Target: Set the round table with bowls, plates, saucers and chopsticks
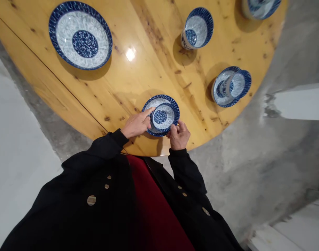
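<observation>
Your left hand curled its fingers over the left rim of the small bowl, and your right hand pinched the bowl's near right rim, so both hands grasped it. The bowl sat on a saucer at the near edge of the wooden table. A large plate lay far left, a second bowl stood far right, and another bowl-and-saucer set sat to the right.

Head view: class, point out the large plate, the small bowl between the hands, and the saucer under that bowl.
large plate (85,43): head view, its dark blue centre.
small bowl (160,116): head view, blue pattern in its bottom.
saucer (162,97): head view, far rim, clear of the bowl.
</observation>
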Tool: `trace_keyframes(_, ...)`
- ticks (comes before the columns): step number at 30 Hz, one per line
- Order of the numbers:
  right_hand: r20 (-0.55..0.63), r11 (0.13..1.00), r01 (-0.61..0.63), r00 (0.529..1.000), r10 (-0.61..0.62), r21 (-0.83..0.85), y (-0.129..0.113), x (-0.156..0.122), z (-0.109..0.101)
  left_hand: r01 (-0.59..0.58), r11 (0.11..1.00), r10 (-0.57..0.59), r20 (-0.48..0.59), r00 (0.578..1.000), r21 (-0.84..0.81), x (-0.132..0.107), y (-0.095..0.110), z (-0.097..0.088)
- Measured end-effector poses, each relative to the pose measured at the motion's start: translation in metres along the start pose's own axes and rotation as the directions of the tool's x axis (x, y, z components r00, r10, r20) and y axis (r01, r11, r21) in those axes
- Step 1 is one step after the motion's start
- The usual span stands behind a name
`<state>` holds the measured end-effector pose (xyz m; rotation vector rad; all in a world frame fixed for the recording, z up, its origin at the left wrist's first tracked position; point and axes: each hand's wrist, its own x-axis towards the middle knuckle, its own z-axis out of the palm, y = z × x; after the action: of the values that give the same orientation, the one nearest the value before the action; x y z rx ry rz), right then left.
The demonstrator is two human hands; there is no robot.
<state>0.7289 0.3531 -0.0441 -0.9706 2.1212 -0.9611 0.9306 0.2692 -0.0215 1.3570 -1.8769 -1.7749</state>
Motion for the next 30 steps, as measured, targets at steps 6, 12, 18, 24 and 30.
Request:
trace_keyframes(6,0.030,0.999,-0.033,0.999,0.032,0.031,-0.007,-0.004,-0.006,-0.006,0.997,0.005,-0.021,1.000,-0.079,0.000,-0.010,-0.002)
trace_keyframes(12,0.081,0.993,-0.114,0.991,0.111,0.034,-0.006,-0.007,-0.009,-0.049,0.968,0.012,-0.152,0.988,-0.247,-0.010,-0.024,-0.007)
trace_keyframes(18,0.096,0.985,-0.159,0.984,0.152,0.066,-0.010,-0.009,-0.013,-0.037,0.960,-0.030,-0.235,0.972,-0.276,-0.023,-0.030,-0.019)
trace_keyframes(24,0.121,0.985,-0.159,0.981,0.150,0.065,-0.008,-0.003,-0.003,-0.039,0.961,-0.024,-0.226,0.974,-0.273,-0.023,-0.030,-0.012)
trace_keyframes(30,0.087,0.983,-0.164,0.984,0.157,0.079,-0.008,-0.004,0.003,-0.018,0.963,-0.038,-0.201,0.979,-0.268,-0.026,-0.036,-0.007)
